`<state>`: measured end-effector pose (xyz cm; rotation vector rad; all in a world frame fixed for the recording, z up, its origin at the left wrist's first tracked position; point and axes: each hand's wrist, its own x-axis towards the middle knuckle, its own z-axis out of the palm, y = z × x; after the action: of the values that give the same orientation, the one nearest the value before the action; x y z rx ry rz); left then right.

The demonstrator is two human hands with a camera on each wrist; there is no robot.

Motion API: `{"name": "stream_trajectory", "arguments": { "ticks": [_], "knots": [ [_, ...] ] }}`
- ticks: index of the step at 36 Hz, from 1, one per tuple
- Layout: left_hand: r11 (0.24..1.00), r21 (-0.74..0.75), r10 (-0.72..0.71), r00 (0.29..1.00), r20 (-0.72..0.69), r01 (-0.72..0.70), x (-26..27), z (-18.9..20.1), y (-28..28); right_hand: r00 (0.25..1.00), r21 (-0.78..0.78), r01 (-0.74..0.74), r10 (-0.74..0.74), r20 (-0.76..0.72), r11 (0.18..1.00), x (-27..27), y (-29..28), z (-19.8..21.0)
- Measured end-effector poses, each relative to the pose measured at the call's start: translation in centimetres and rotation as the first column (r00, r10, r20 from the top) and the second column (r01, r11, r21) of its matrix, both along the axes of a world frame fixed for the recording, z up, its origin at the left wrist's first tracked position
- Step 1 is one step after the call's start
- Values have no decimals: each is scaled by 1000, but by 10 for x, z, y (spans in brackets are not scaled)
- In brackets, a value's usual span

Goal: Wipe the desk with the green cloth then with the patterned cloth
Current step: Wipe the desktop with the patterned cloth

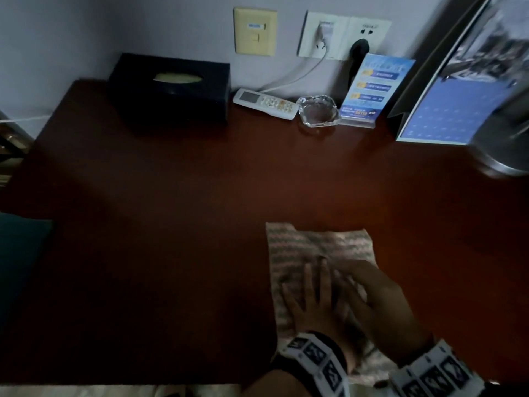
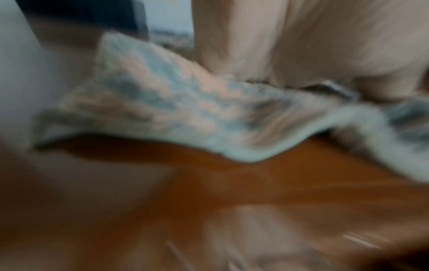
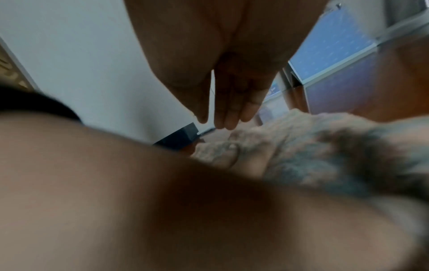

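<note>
The patterned cloth [image 1: 300, 242], pink and grey-green, lies spread on the dark red desk [image 1: 171, 224] near its front edge, right of centre. My left hand [image 1: 312, 293] rests flat on it with straight fingers. My right hand [image 1: 369, 290] sits just to the right, its straight fingers partly over the left hand. In the right wrist view the right hand [image 3: 227, 110] hovers a little above the cloth [image 3: 325, 146]. The blurred left wrist view shows the cloth [image 2: 162, 102] rumpled under my left hand [image 2: 301, 45]. No green cloth is in view.
Along the back wall stand a black tissue box [image 1: 171, 90], a white remote [image 1: 264, 103], a glass ashtray [image 1: 317, 111], a blue sign card [image 1: 372, 90] and a calendar [image 1: 446, 110]. A metal pot [image 1: 503, 144] stands at the right edge. A dark teal shape [image 1: 20, 267] lies left of the desk.
</note>
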<state>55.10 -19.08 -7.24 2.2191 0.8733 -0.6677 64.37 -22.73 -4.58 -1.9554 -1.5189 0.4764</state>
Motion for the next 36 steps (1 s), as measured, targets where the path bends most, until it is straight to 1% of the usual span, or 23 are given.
{"name": "stream_trajectory", "arguments": {
  "ticks": [2, 4, 5, 6, 7, 8, 9, 10, 11, 12, 14, 16, 17, 20, 23, 26, 29, 33, 36],
  "knots": [
    [997, -66, -36, 999, -21, 34, 5, 5, -14, 998, -45, -36, 34, -49, 998, -1, -3, -10],
    [989, -72, -129, 991, -40, 126, 0, 7, -17, 992, -76, -5, -4, -124, 997, 0, -5, -21],
    [984, -52, -173, 985, -16, 172, -5, 13, -12, 988, -82, 23, -35, -148, 996, 1, -7, -24],
    [982, -27, -188, 981, 45, 189, -13, 18, -3, 987, -85, 45, -57, -149, 995, 2, -8, -27],
    [985, 17, -174, 975, 136, 174, -21, 24, 8, 989, -93, 61, -73, -128, 994, 2, -8, -30],
    [984, 104, -165, 956, 244, 143, -29, 27, 22, 992, -117, 70, -81, -98, 991, 1, -8, -32],
    [973, 214, -163, 921, 354, 90, -36, 29, 36, 994, -152, 69, -81, -75, 986, -2, -9, -35],
    [952, 304, -159, 892, 422, 26, -41, 32, 52, 997, -192, 66, -74, -34, 979, -8, -8, -39],
    [932, 362, -150, 888, 434, -20, -44, 35, 68, 998, -227, 65, -57, 41, 972, -14, -5, -41],
    [918, 394, -121, 905, 409, -55, -44, 38, 84, 993, -277, 64, -32, 117, 959, -22, -1, -42],
    [913, 395, -16, 959, 284, -101, -43, 32, 109, 964, -400, 78, 33, 264, 913, -38, 6, -46],
    [915, 396, 19, 990, 143, -75, -39, 25, 124, 946, -488, 87, 82, 313, 868, -49, 6, -53],
    [919, 391, 14, 996, 89, -48, -36, 24, 129, 939, -490, 111, 70, 338, 865, -52, 3, -55],
    [933, 361, 1, 1000, 8, -3, -25, 14, 135, 934, -560, 197, 20, 357, 805, -56, -10, -52],
    [965, 261, 42, 995, -87, -18, -13, 6, 134, 910, -531, 248, -7, 414, 810, -51, -32, -53],
    [975, 214, 94, 987, -132, -64, -4, 1, 131, 903, -540, 297, -48, 426, 788, -39, -55, -52],
    [978, 197, 99, 983, -157, -66, -1, 1, 130, 892, -588, 388, -129, 433, 710, -22, -75, -51],
    [982, 183, 83, 978, -190, -48, -1, 3, 132, 842, -552, 501, -228, 490, 667, 4, -103, -55],
    [979, 196, 91, 979, -181, -55, -1, 0, 131, 818, -537, 541, -255, 516, 647, 26, -113, -52]
  ]
}}
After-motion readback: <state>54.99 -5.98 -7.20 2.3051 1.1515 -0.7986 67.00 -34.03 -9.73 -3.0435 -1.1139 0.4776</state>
